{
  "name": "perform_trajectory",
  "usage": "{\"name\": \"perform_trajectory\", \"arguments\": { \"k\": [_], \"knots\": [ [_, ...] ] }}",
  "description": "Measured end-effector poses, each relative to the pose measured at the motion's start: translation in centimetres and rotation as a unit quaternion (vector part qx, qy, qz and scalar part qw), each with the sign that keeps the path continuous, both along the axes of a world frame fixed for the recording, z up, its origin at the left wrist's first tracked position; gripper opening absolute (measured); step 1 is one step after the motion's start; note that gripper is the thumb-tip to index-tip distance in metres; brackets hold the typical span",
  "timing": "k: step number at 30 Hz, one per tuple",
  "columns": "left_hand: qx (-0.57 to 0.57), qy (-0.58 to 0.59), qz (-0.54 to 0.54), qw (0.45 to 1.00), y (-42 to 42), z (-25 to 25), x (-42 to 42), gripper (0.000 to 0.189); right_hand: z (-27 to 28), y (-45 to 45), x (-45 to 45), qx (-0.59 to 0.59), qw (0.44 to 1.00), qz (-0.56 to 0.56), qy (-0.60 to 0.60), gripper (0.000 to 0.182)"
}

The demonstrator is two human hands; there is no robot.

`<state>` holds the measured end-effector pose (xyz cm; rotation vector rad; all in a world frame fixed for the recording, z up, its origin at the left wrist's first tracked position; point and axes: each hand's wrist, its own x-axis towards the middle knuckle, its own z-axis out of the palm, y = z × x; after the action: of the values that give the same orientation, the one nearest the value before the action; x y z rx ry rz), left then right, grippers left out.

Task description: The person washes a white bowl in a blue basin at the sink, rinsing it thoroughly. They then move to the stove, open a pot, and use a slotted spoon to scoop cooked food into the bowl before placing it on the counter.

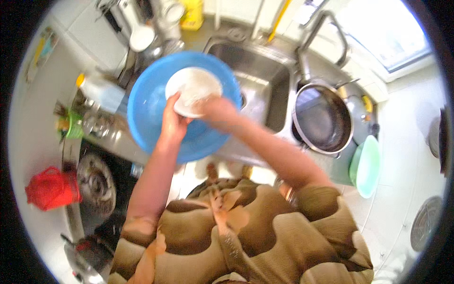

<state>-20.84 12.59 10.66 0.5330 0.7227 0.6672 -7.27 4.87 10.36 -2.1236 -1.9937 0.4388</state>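
My left hand (174, 119) grips the lower left rim of a white bowl or dish (193, 85), its thumb on the near edge. The dish is tilted over a large blue plastic basin (142, 117), and its surface looks wet. At the dish's lower right side is my right hand (216, 110), blurred and with its fingers bent against the surface. Whether it holds a cloth or anything else cannot be seen. The basin stands on the counter at the left of a stainless steel sink (255, 81).
A metal faucet (305, 64) rises behind the sink. Right of it stand a large pan (322, 119) and a pale green basin (365, 167). Glass jars (97, 124), a plastic bottle with a yellow cap (103, 92), a gas stove (97, 181) and a red container (53, 188) are at the left.
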Motion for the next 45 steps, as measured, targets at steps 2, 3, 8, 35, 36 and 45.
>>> {"name": "perform_trajectory", "arguments": {
  "k": [2,3,8,35,36,45],
  "knots": [
    [0.005,-0.035,0.071,0.997,-0.9,-0.5,1.0,0.03,2.2,0.6,-2.7,0.052,0.986,-0.033,0.156,0.021],
    [0.007,-0.054,0.069,0.996,-1.2,-1.0,1.1,0.029,3.3,0.9,-3.4,0.076,0.987,0.005,0.14,0.022],
    [-0.037,-0.002,0.057,0.998,0.9,1.6,-0.2,0.032,1.1,1.2,2.4,0.112,0.981,0.157,0.027,0.036],
    [0.044,0.01,0.028,0.999,1.2,0.9,-1.0,0.043,1.8,1.3,1.6,0.156,0.972,0.165,0.055,0.022],
    [0.052,0.014,0.034,0.998,0.7,1.8,-0.5,0.042,1.2,1.7,1.8,0.153,0.972,0.166,0.067,0.023],
    [0.127,0.066,0.077,0.987,2.1,-1.6,-2.3,0.048,-3.3,2.9,1.4,0.009,0.984,0.019,0.178,0.024]
  ]
}}
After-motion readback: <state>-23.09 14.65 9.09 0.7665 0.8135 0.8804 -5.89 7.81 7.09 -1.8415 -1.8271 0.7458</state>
